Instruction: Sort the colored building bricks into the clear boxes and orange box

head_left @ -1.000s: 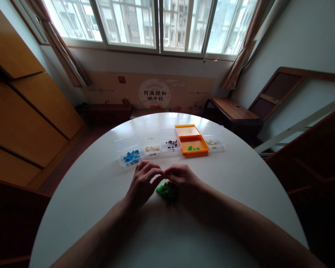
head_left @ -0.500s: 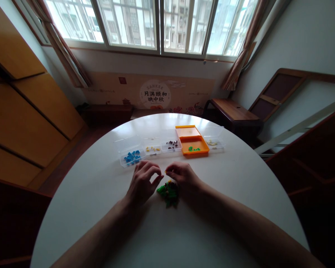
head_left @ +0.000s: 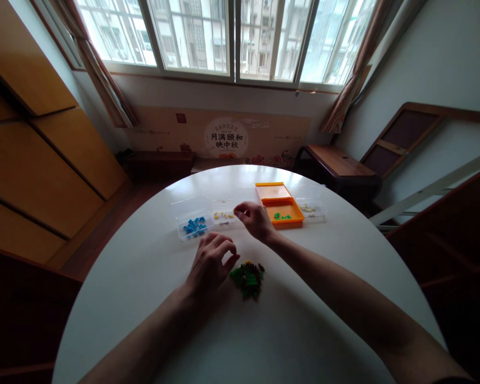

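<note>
My left hand [head_left: 213, 260] rests on the white table, thumb and forefinger curved with a gap between them and nothing visible in it. Just right of its fingertips lies a small figure of green and brown building bricks [head_left: 248, 278] with a yellow spot on top. My right hand [head_left: 254, 218] is stretched forward over the boxes, its thumb and fingers pinched together. Whatever the pinch may hold is too small to tell. Its fingertips are at the right edge of a clear box of small yellow bricks [head_left: 223, 215].
A clear box of blue bricks [head_left: 194, 226] stands at the left. An open orange box [head_left: 287, 223] with green bricks is right of my right hand, and a clear box of pale bricks [head_left: 311, 208] sits beyond it. The round white table [head_left: 152, 298] carries everything.
My right hand has moved forward, away from the brick figure to the boxes, and now covers the box of dark bricks. A yellow bit showed at its fingertips before. The left hand stays by the figure.
</note>
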Available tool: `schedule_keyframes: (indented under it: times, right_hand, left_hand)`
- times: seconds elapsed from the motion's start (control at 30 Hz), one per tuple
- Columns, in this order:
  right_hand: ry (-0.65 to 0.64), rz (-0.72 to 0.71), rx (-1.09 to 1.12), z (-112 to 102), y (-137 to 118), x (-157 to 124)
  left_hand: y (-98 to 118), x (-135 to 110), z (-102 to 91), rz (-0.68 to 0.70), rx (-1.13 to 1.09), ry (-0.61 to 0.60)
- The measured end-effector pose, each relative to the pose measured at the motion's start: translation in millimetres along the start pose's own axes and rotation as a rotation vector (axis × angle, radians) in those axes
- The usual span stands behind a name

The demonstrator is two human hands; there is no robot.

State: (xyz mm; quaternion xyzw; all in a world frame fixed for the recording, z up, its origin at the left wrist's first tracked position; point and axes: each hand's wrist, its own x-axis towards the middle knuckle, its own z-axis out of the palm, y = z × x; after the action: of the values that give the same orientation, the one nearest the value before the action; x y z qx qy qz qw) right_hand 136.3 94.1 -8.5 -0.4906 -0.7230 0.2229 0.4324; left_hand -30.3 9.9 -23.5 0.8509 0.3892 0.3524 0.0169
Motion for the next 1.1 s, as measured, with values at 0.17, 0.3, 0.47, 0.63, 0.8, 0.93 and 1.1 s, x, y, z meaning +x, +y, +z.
schedule_keyframes:
  times: [0.17, 0.3, 0.47, 0.63, 0.8, 0.93, 1.1]
  right_hand:
    - [0.034, 0.049, -0.083, 9, -1, 21]
    - [0.027, 0.006, -0.069, 3, 6, 8]
    - [-0.012, -0.086, -0.043, -12, 17, -24]
    - [-0.009, -0.059, -0.007, -27, 28, -49]
    - [0.017, -0.037, 0.014, -36, 32, -59]
    - [0.017, -0.029, 0.038, -36, 32, -63]
    - [-0.004, -0.025, 0.056, -33, 28, -69]
  left_hand:
    - [-1, 0, -0.9, 0.010, -0.003, 0.005]
    - [0, 0, 0.1, 0.009, -0.008, -0.009]
    - [-2, -2, 4.6, 0.063, -0.027, -0.083]
    - [-1, -1, 5.9, 0.129, -0.019, -0.248]
    - [2, 3, 7.3, 0.094, -0.026, -0.278]
    - [1, 4, 9.1, 0.067, -0.024, -0.228]
    - [2, 6, 9.9, 0.051, -0.033, -0.182]
